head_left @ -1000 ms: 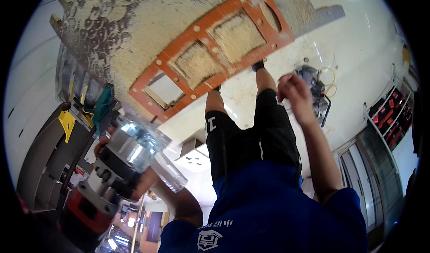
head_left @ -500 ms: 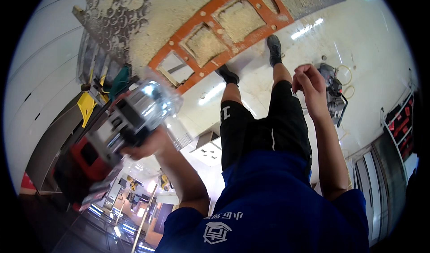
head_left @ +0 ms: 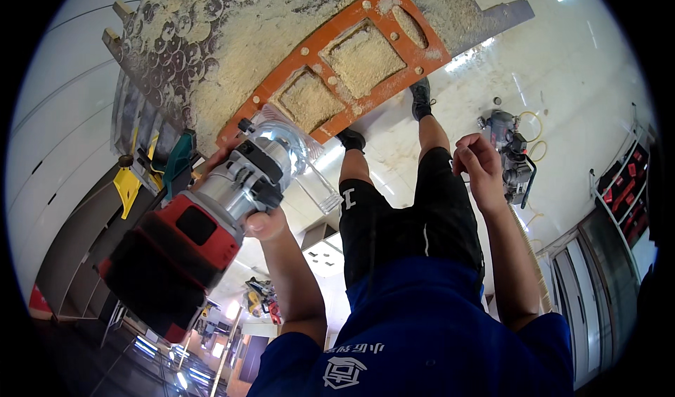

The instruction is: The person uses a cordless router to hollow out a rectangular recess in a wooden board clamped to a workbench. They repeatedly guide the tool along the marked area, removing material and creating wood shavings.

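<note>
A red-and-black router [head_left: 172,256] with a silver motor collar and a clear plastic base fills the left side. My left hand [head_left: 267,222] is wrapped around its collar, partly hidden behind the tool. The clear base overlaps the near-left end of an orange template [head_left: 385,89] in view; whether they touch I cannot tell. Square windows and an oval slot pierce the template, and sawdust fills them. It lies on a sawdust-covered workbench [head_left: 232,66]. To the right of my legs, my right hand [head_left: 480,166] hangs empty with loosely bent fingers.
Yellow [head_left: 128,189] and teal [head_left: 179,154] tools hang beside the bench at the left. A dark machine [head_left: 503,158] with a yellow hose sits on the floor at right. Farther right stands a rack with red items [head_left: 626,193]. Pale cabinets [head_left: 70,116] line the left.
The router has swung to the right and turned, so its red-and-black housing shows more fully and its clear base overlaps the template. My right hand stays empty at my side.
</note>
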`<state>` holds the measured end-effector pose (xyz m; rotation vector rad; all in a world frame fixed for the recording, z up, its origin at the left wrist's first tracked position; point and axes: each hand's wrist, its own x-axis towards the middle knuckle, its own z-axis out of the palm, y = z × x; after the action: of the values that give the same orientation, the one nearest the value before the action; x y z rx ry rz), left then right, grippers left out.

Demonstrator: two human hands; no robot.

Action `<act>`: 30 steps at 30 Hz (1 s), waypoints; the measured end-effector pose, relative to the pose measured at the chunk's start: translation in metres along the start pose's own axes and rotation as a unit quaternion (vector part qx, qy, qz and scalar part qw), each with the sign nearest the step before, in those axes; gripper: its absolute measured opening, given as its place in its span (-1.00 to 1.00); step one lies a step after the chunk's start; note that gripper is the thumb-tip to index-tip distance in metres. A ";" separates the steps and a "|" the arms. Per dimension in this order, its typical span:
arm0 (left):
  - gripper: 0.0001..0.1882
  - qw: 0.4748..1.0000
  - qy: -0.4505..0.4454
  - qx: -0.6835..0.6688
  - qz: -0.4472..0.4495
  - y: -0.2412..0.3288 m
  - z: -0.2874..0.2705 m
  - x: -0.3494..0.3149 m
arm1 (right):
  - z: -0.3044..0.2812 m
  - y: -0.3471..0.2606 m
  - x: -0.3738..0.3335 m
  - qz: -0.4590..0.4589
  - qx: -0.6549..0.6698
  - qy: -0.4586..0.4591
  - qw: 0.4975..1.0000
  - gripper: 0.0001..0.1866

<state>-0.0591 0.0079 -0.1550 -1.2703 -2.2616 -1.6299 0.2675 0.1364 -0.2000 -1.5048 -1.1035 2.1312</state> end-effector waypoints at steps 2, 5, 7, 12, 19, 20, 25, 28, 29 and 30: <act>0.06 1.000 -0.019 0.008 -0.020 0.007 0.003 -0.001 | 0.000 0.000 0.000 0.009 0.004 -0.002 1.000 -0.95; 0.05 0.995 -0.099 0.024 -0.008 0.009 -0.006 0.003 | 0.002 -0.003 0.003 0.014 -0.004 -0.005 1.000 -0.94; 0.04 0.992 -0.116 0.041 0.005 0.013 -0.004 0.004 | 0.003 -0.004 0.006 0.017 -0.017 -0.005 1.000 -0.94; 0.03 0.983 -0.162 0.035 -0.080 0.029 -0.006 -0.006 | 0.005 -0.007 0.012 0.004 -0.010 -0.006 1.000 -0.94; -0.07 0.972 -0.201 -0.063 -0.098 0.035 -0.018 0.002 | 0.021 -0.010 0.024 0.012 -0.009 -0.035 0.999 -0.94; -0.04 0.964 -0.216 -0.096 -0.122 0.041 -0.021 0.005 | 0.024 -0.011 0.026 0.012 -0.017 -0.039 0.999 -0.94; 0.04 0.941 -0.192 -0.221 -0.172 0.053 -0.021 0.016 | 0.042 -0.021 0.031 0.016 -0.038 -0.040 0.998 -0.91; -0.01 0.953 -0.140 -0.250 -0.094 0.027 -0.018 0.002 | 0.056 -0.023 0.034 0.021 -0.022 -0.047 0.998 -0.91; -0.03 0.956 -0.126 -0.253 -0.073 0.021 -0.019 -0.004 | 0.060 -0.022 0.036 0.015 0.002 -0.050 0.999 -0.88; -0.19 0.958 -0.099 -0.262 -0.052 0.012 -0.010 -0.008 | 0.058 -0.024 0.034 0.006 0.007 -0.039 0.999 -0.80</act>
<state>-0.0499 -0.0039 -0.1457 -1.4927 -2.1007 -2.3511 0.1973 0.1504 -0.1961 -1.4379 -1.1058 2.2175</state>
